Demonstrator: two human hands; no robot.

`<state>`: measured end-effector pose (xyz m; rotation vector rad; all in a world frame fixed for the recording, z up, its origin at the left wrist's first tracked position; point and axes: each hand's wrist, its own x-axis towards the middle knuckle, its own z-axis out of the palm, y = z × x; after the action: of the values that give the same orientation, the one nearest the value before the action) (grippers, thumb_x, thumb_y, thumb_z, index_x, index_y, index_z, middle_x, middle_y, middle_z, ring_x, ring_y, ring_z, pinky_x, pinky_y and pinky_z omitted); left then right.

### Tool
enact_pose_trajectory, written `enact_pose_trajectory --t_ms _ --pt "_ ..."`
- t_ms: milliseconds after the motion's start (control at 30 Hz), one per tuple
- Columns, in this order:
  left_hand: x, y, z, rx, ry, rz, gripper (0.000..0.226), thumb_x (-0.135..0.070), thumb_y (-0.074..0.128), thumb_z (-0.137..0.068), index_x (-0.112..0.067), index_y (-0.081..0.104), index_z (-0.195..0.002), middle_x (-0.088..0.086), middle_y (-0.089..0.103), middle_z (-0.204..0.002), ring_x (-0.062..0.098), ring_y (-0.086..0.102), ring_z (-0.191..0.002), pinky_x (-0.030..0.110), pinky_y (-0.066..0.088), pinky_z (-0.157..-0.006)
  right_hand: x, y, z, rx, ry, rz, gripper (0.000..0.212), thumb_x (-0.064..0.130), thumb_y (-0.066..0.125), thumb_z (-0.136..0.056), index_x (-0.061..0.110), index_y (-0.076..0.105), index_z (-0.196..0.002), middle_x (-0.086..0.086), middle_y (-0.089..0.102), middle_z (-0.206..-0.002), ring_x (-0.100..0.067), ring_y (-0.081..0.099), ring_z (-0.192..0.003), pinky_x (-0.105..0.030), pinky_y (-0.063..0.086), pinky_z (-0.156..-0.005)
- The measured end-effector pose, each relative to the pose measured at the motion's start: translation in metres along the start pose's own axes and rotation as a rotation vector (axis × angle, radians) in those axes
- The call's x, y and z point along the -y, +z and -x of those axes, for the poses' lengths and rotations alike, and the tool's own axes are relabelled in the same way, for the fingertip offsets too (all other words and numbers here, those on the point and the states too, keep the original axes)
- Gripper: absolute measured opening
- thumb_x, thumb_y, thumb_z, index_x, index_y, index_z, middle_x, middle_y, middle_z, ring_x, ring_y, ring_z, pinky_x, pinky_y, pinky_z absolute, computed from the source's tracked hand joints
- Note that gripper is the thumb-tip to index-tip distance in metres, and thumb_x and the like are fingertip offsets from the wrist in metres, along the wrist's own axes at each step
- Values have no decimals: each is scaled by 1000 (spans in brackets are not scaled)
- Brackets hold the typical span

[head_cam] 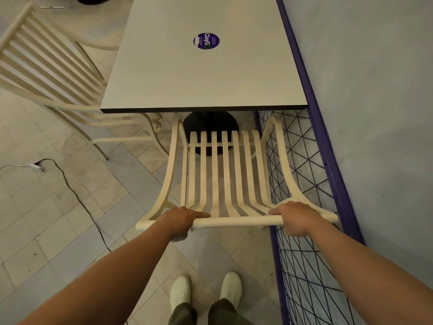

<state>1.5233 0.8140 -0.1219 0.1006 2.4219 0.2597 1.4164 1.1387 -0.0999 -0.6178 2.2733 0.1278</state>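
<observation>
A cream slatted chair (pixel 225 174) stands in front of me, its seat partly under a square grey table (pixel 201 73). My left hand (pixel 182 220) grips the left part of the chair's top rail, fingers curled under it and thumb lying along the top. My right hand (pixel 297 218) grips the right part of the same rail. A round purple sticker (pixel 206 41) lies on the table's middle. The table's black round base (pixel 209 127) shows beneath its front edge.
A second cream slatted chair (pixel 46 73) stands at the table's left side. A purple metal fence with wire mesh (pixel 311 184) runs along the right, next to a grey wall. A black cable (pixel 77 198) and a white plug lie on the tiled floor at left. My white shoes (pixel 206 292) are below.
</observation>
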Motion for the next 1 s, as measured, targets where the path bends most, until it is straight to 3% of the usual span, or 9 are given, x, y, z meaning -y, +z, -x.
enact_pose_trajectory --t_ms 200,367,467,600,867,1000 --pt "5 -16 -12 -10 -31 -15 83 -11 70 -89 -49 31 -151 -1 61 -128 21 62 -107 38 53 -96 -6 -16 -16 18 23 -75 69 12 61 -81 42 47 -141 4 60 -124 -18 58 -102 -34 52 -87" --pt "11 -27 -9 109 -21 48 80 -28 73 -88 -46 29 -152 -3 53 -140 22 53 -121 41 42 -106 -21 -20 -12 100 2 -158 75 21 70 -77 42 43 -144 4 58 -130 -14 58 -101 -31 52 -89" --pt "11 -27 -5 109 -28 65 80 -19 72 -89 -47 31 -152 -4 53 -142 23 51 -125 42 39 -108 -23 -17 -7 92 25 -50 78 18 67 -83 48 34 -146 2 57 -124 -15 56 -96 -29 50 -84" --pt "6 -22 -2 69 -33 68 79 -2 68 -89 -44 38 -149 -3 57 -139 22 54 -124 42 42 -108 -19 -11 -5 64 42 -39 78 8 61 -85 50 35 -146 2 58 -119 -16 57 -96 -27 48 -77" --pt "1 -6 15 43 -24 80 74 -3 67 -90 -44 43 -146 -5 60 -132 19 57 -118 39 45 -105 -13 5 10 62 54 -55 74 4 54 -88 49 38 -144 3 56 -112 -16 55 -90 -28 46 -75" --pt "-1 1 20 13 -25 77 72 -6 68 -89 -46 46 -144 -7 61 -128 18 58 -114 36 48 -101 -14 14 17 25 53 -50 71 7 54 -90 49 38 -144 2 59 -118 -15 52 -88 -29 47 -78"
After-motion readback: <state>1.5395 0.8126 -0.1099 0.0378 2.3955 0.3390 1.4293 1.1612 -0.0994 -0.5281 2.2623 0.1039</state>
